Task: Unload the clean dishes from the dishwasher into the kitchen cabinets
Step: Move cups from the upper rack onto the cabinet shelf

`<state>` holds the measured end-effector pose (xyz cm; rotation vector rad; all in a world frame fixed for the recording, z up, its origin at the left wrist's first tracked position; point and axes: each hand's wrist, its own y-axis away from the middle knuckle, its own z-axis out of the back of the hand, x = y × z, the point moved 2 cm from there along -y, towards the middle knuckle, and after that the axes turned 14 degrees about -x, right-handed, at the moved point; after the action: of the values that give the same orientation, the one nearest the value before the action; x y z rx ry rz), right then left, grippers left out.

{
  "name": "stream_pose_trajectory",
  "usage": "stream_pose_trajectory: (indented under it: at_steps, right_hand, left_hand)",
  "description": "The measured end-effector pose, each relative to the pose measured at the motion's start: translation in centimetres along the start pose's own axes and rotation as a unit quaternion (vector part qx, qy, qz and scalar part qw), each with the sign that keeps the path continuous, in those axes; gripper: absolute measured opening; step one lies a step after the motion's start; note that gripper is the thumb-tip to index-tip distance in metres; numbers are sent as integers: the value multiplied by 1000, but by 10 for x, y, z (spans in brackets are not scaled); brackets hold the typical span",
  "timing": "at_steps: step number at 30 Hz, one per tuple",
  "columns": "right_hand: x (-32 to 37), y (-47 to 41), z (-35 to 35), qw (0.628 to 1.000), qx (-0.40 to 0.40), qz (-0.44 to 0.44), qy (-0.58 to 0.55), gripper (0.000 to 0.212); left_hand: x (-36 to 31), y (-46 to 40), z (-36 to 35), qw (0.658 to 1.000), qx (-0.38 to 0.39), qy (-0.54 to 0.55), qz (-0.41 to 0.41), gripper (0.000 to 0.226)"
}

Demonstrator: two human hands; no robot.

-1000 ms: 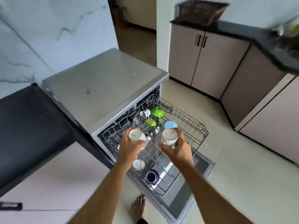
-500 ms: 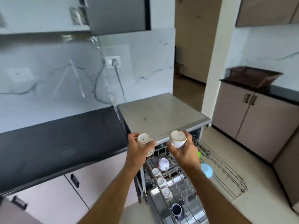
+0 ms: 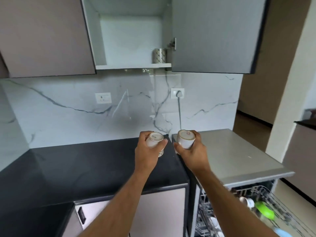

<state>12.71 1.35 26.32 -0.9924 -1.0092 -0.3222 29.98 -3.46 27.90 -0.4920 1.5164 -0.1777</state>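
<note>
Holding one white cup in each hand, bases facing the camera, mouths pointing away and down: left hand [image 3: 147, 151] wraps the left cup [image 3: 154, 140], right hand [image 3: 193, 153] wraps the right cup [image 3: 185, 140], above the black counter [image 3: 68, 168], below the open cabinet [image 3: 130, 65].

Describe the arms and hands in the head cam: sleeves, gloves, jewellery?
Both forearms are bare up to the frame edge, with no sleeves in view. The left hand and right hand wear no gloves. No watch, ring or wristband shows on either.
</note>
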Motion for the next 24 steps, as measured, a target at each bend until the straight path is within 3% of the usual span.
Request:
stream_pose_trajectory:
  at_steps: [11, 24]
  right_hand:
    - [109, -47, -144, 997, -38, 50, -53, 62]
    - [122, -133, -203, 993, -63, 79, -60, 64]
  left_hand:
    - [-25, -166, 81, 997, -22, -8, -67, 29]
    - [-23, -256, 52, 994, -34, 68, -81, 21]
